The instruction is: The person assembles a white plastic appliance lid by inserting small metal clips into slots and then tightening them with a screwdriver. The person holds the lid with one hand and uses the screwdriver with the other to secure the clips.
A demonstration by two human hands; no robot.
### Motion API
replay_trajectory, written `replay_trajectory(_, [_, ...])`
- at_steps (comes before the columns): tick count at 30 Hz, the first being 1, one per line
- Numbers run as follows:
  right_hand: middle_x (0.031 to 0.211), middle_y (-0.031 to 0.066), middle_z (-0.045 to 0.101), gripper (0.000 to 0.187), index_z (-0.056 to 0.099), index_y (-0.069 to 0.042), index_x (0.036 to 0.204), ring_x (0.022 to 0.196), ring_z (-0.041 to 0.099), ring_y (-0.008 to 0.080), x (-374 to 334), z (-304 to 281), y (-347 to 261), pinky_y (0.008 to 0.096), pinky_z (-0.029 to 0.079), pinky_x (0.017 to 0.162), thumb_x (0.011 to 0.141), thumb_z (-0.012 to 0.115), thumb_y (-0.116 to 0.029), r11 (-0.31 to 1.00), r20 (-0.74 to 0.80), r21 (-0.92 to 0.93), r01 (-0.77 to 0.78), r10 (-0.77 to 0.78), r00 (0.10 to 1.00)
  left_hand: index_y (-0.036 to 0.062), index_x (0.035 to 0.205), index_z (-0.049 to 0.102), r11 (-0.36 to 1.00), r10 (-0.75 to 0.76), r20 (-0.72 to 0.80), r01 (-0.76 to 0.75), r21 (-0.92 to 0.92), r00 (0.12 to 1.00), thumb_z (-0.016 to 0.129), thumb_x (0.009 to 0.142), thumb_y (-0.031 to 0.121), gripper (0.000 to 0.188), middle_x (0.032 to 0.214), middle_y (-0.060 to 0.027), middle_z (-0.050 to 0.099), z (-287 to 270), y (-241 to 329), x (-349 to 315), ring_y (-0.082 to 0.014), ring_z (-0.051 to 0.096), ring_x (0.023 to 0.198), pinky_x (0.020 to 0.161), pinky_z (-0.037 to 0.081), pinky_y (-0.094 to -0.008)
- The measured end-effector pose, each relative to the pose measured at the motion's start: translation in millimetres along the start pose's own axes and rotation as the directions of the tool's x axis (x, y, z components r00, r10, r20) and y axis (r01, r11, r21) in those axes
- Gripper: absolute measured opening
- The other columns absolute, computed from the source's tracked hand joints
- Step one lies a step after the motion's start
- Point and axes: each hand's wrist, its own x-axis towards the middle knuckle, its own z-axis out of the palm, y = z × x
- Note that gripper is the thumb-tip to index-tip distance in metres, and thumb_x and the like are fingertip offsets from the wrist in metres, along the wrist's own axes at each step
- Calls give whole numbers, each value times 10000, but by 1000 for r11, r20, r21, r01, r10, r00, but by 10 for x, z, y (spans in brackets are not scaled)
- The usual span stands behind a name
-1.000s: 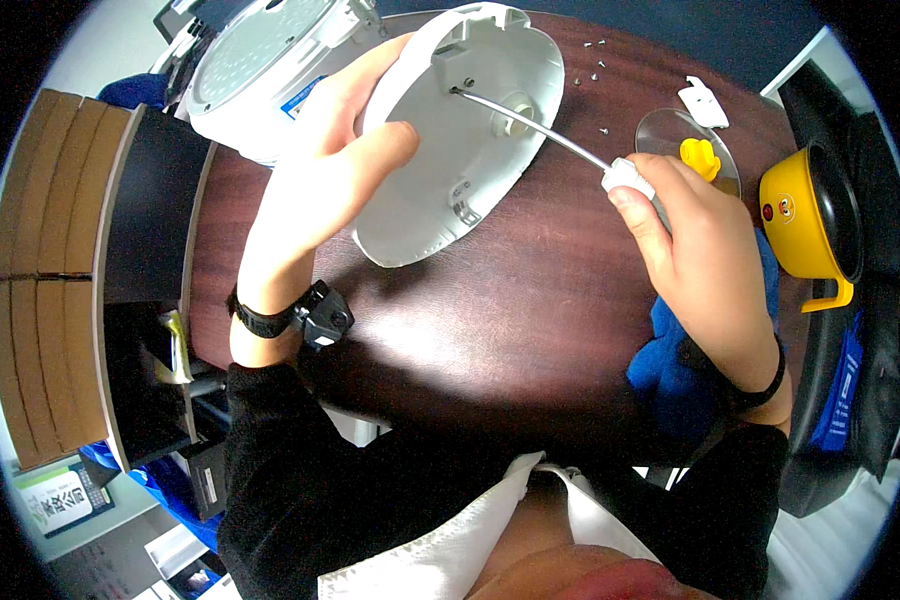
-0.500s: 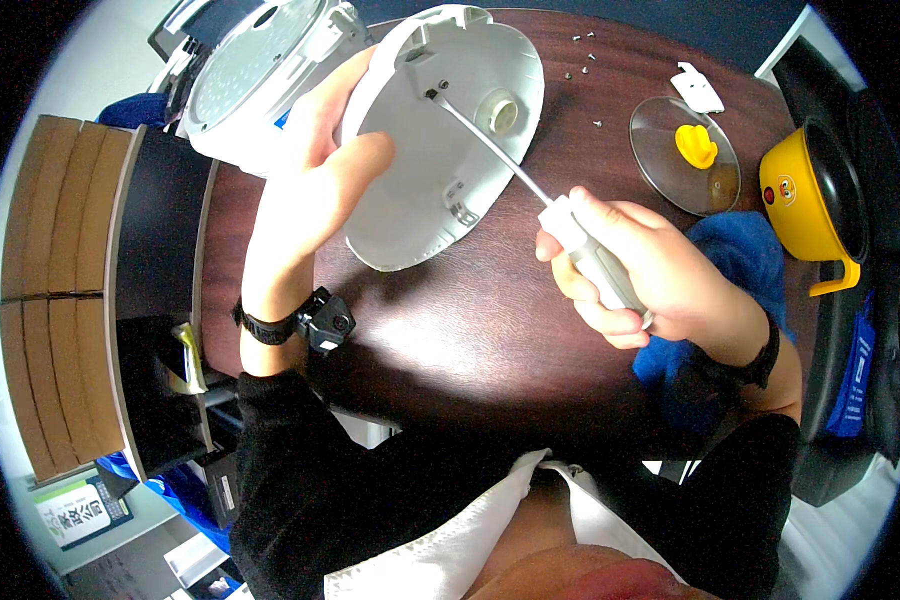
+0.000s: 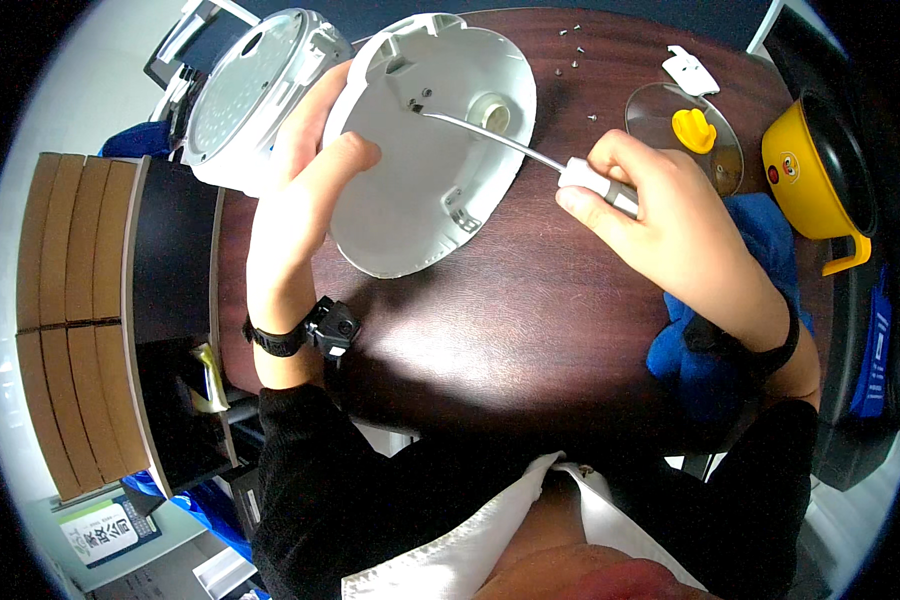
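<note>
- Left hand [image 3: 305, 185]: partly closed on the left edge of the white cover, thumb lying inside the rim, the other fingers largely hidden behind.
- White cover [image 3: 395, 215]: a shallow oval shell, held tilted above the far left part of the table [image 3: 530, 310], hollow side toward the wearer.
- Right hand [image 3: 685, 215]: thumb and fingers curled closed about the screwdriver [image 3: 585, 180], right of the cover.
- Screwdriver shaft: reaches leftward into the shell, its tip at a small dark recess; whether they touch cannot be told.
- White appliance [image 3: 245, 110]: far left, behind the left hand.
- Screws [image 3: 574, 64]: scattered on the table's far side, right of the cover.
- White plastic piece [image 3: 691, 72]: far right, just beyond a glass lid [image 3: 655, 110] with a yellow knob [image 3: 694, 130].
- Blue cloth [image 3: 765, 220]: beneath the right wrist.
- Yellow pot [image 3: 800, 185]: at the right, beyond the cloth.
</note>
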Motion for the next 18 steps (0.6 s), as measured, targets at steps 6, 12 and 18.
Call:
replay_trajectory(6, [610,169,542,306,481,-21,749,565,566,323,22,7,34,378,419,490,719,692,-240,999,-79,26,39,-37,996,-18,1224,464,998,-4,-77,8,57,997,511,741,104,501,1095,-118,543,9,2,-36,-185,493,1014,887,365,-278])
replay_trajectory(12, [597,164,535,304,479,-21,751,543,563,307,46,-13,65,367,412,481,718,693,-235,999,-74,33,7,-5,997,-26,1213,469,999,18,9,-19,44,1000,493,764,108,470,1034,-105,569,-4,17,-5,-161,515,954,854,381,-256])
replay_trajectory(18, [599,159,531,286,486,-18,735,539,555,302,44,-29,43,362,406,481,718,680,-227,1000,-71,30,-4,6,997,-30,1204,475,998,38,31,-39,40,999,494,760,102,464,1019,-100,571,21,62,5,-163,517,948,851,382,-254])
